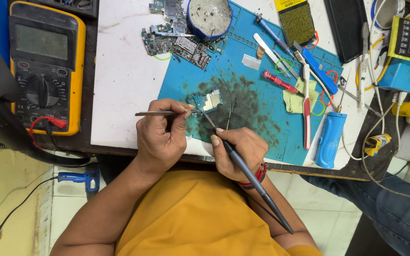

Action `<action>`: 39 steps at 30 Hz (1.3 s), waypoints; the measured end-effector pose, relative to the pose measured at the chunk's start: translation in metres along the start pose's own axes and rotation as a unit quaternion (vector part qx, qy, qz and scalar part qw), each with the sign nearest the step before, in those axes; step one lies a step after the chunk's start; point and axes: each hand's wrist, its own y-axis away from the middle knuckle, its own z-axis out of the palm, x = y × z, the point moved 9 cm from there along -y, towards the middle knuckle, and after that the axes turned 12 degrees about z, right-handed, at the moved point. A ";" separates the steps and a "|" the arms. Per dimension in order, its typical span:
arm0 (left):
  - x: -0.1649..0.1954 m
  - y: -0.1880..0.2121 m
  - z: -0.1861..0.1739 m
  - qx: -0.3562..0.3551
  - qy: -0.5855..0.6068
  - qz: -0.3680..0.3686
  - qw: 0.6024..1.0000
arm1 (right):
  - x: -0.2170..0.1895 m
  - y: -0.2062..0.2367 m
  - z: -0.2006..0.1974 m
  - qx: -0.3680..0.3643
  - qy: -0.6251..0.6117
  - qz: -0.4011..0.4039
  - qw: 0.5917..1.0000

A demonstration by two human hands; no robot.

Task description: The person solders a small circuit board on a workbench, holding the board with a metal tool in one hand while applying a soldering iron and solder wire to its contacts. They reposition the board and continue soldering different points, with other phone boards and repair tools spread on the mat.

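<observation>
Left hand (161, 135): closed around a pair of metal tweezers (160, 113), thumb and fingers pinching them; the tips reach to the left edge of the small circuit board (206, 102).
Right hand (237, 152): wrapped in a pen grip on a dark soldering iron (245, 173), whose thin tip points up and left and meets the board's lower left corner; its handle runs back down past the wrist, which wears a red thread band (258, 176).
Small circuit board: lies flat on the blue work mat (262, 118), on a dark, sooty patch near the mat's front left part, just ahead of both hands.
Blue work mat: spread over a white tabletop (119, 71).
Behind the board: several more loose circuit boards (176, 40) and a round blue tin (209, 16), at the mat's far left corner.
Right of the board: a red-handled screwdriver (280, 82), a red and white pry tool (306, 114), a yellow cloth (296, 97) and a blue cylindrical tool (330, 140).
Far left: a yellow-cased multimeter (46, 66), with a red probe plug (55, 122) at its foot.
Clothing: a yellow shirt (195, 218) fills the lower middle of the view.
</observation>
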 end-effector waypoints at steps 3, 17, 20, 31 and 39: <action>0.000 0.000 0.001 -0.003 0.000 -0.004 1.000 | 0.000 0.000 -0.001 0.005 -0.001 0.000 1.000; 0.001 -0.001 0.002 -0.006 -0.004 0.004 1.000 | -0.001 0.000 -0.001 0.006 0.001 -0.003 1.000; 0.000 -0.001 0.001 -0.006 -0.005 0.002 1.000 | -0.001 0.000 -0.001 0.007 -0.002 -0.004 1.000; 0.000 0.000 0.001 -0.005 -0.008 0.001 1.000 | -0.001 -0.001 -0.001 0.008 0.005 -0.004 1.000; 0.000 0.000 0.001 -0.001 -0.001 -0.003 1.000 | -0.001 0.000 -0.002 0.008 0.004 0.000 1.000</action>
